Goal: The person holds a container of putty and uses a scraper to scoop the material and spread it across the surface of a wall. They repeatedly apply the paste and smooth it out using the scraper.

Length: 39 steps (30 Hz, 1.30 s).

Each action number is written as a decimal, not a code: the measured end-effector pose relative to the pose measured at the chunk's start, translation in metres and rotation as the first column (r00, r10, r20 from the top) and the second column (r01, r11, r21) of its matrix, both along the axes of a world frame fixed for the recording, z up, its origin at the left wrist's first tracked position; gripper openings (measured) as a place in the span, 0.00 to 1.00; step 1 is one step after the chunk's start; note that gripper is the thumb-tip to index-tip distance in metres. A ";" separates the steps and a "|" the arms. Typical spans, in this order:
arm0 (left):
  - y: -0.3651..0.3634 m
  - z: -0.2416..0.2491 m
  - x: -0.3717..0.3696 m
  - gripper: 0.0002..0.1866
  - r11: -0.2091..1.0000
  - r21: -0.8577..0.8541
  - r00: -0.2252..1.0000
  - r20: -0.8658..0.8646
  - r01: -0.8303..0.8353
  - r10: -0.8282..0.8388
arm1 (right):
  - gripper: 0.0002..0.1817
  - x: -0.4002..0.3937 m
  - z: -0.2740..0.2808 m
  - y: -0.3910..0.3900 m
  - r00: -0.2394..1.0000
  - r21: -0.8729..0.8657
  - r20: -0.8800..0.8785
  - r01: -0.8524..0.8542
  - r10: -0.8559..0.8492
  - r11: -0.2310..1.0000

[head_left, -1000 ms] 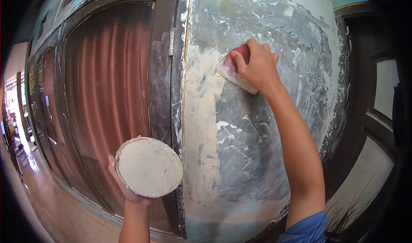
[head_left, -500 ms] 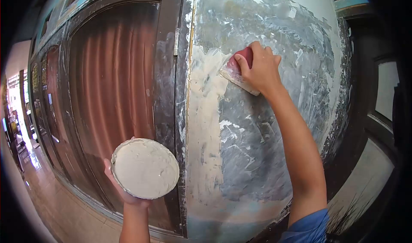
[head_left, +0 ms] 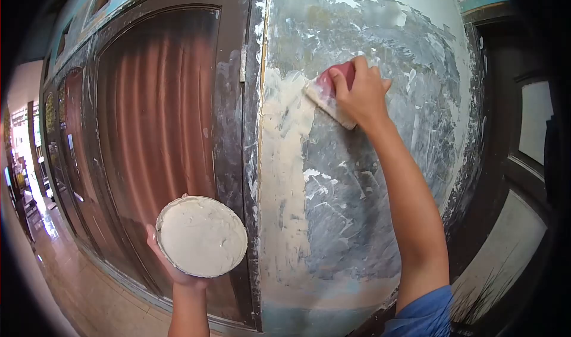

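Note:
My right hand (head_left: pixel 364 94) grips a reddish putty scraper (head_left: pixel 334 87), its wide edge smeared with cream filler and held against or very close to the grey wall (head_left: pixel 357 218). Left of the scraper, a strip of cream putty (head_left: pixel 285 158) runs down the wall beside the door frame. Lower left, my left hand (head_left: pixel 172 265) supports a round container of putty (head_left: pixel 202 236) from beneath and the side, its surface nearly level with the rim. Most of the fingers under the container are hidden.
A dark wooden door (head_left: pixel 229 129) with a glass panel and a reddish curtain (head_left: pixel 160 117) stands left of the wall. A metal hinge (head_left: pixel 243 63) sits on its edge. Another dark frame (head_left: pixel 505 129) borders the right side. Tiled floor (head_left: pixel 65 265) shows lower left.
The scraper has turned slightly in my right hand, its edge tilting more steeply. My left hand and the putty container have shifted only a little, slightly downward.

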<state>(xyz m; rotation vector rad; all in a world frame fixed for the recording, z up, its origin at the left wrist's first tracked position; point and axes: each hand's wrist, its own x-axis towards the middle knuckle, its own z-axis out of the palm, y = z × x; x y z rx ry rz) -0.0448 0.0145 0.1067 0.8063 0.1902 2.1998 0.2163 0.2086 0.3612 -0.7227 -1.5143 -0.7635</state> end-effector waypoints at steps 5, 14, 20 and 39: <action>0.002 -0.008 -0.005 0.44 1.000 -0.009 1.000 -0.007 0.024 -0.024 | 0.23 -0.007 -0.010 0.008 0.988 0.020 0.139 0.065 -0.067 0.998; 0.004 -0.004 -0.003 0.44 1.000 -0.017 1.000 0.012 -0.019 0.019 | 0.22 -0.009 -0.021 0.008 0.998 0.011 0.068 0.004 -0.005 1.000; 0.007 -0.007 -0.005 0.44 1.000 -0.015 0.998 0.059 -0.011 0.011 | 0.24 0.009 0.008 0.011 0.985 -0.091 -0.149 0.073 -0.087 0.993; 0.006 -0.004 0.002 0.48 0.999 0.031 1.000 -0.003 0.027 -0.026 | 0.26 0.056 0.022 0.005 0.943 -0.018 -0.304 -0.152 0.139 0.988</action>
